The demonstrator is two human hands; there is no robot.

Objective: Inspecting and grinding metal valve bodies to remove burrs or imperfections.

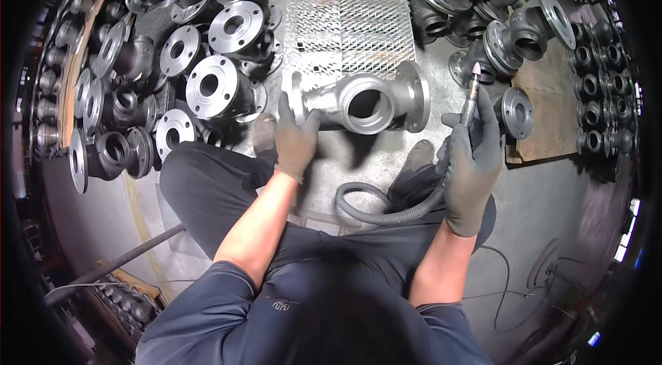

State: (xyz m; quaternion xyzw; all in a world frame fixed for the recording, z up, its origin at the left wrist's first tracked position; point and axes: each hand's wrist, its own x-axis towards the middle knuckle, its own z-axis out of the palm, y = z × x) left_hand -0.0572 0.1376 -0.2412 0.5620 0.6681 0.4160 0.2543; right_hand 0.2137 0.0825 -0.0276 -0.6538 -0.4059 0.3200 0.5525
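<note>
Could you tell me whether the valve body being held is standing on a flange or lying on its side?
On its side: the valve body lies across, flanges facing left and right, round opening toward the camera, steadied by the left hand.

Seated, knees spread, both bare forearms reaching forward from short dark sleeves. The left hand (296, 136), in a grey glove, grips the near flange of the valve body (358, 102), fingers spread upward against it. The right hand (471, 158), gloved too, is right of the valve body, apart from it, fist closed around a grinder (469, 104) held upright.
</note>
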